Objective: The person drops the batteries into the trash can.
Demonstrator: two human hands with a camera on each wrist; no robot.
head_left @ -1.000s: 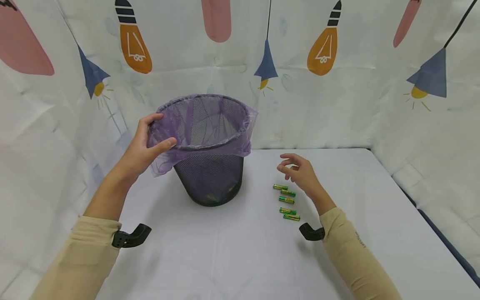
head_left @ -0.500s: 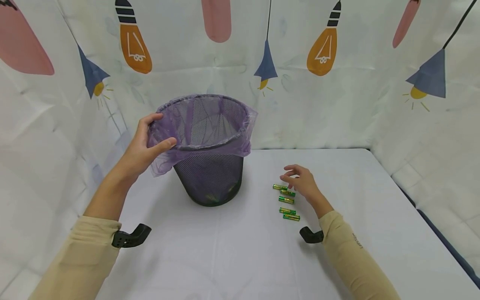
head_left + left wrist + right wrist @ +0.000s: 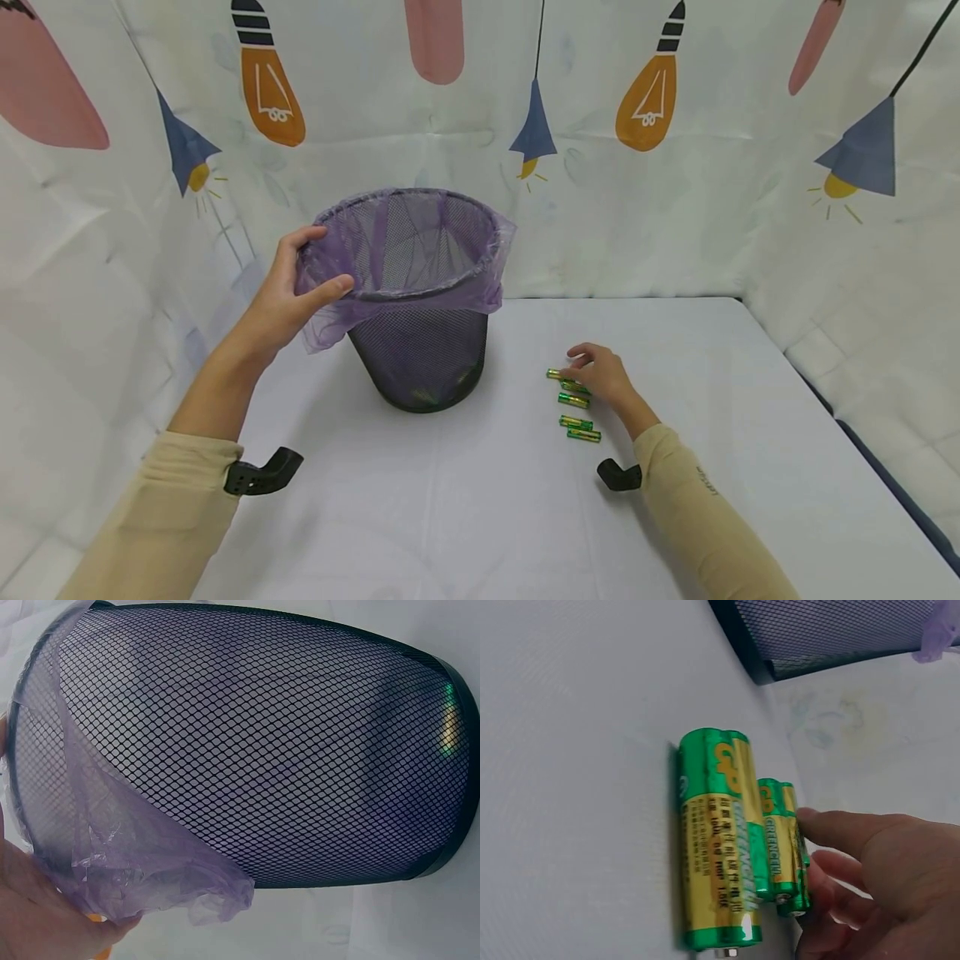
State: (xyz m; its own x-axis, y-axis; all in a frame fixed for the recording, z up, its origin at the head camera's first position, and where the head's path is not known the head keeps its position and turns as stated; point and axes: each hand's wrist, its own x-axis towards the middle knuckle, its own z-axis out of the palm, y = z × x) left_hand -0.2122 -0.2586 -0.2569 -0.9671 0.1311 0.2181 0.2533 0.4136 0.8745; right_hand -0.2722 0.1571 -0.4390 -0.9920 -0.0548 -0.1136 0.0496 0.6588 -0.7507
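Observation:
My left hand (image 3: 281,304) grips the left side of the rim of a black mesh wastebasket (image 3: 420,358), thumb in front and fingers behind. A thin purple bin liner (image 3: 465,296) is folded over that rim, under the hand. Several green and gold batteries (image 3: 573,401) lie on the table to the right of the basket. My right hand (image 3: 606,379) is at the farthest batteries (image 3: 780,840), its thumb at one end of them and its bent fingers beyond, with a gap between thumb and fingers. No firm pinch shows. The hand partly hides the farthest two.
A green and gold glint (image 3: 448,724) shows through the mesh near the basket's bottom. The white-covered table (image 3: 465,517) runs back to a patterned cloth wall (image 3: 675,225). Black camera mounts (image 3: 262,473) jut from both wrists.
My right hand has come down and toward me, from above and beyond the batteries to the farthest ones. The left hand and the basket have stayed put.

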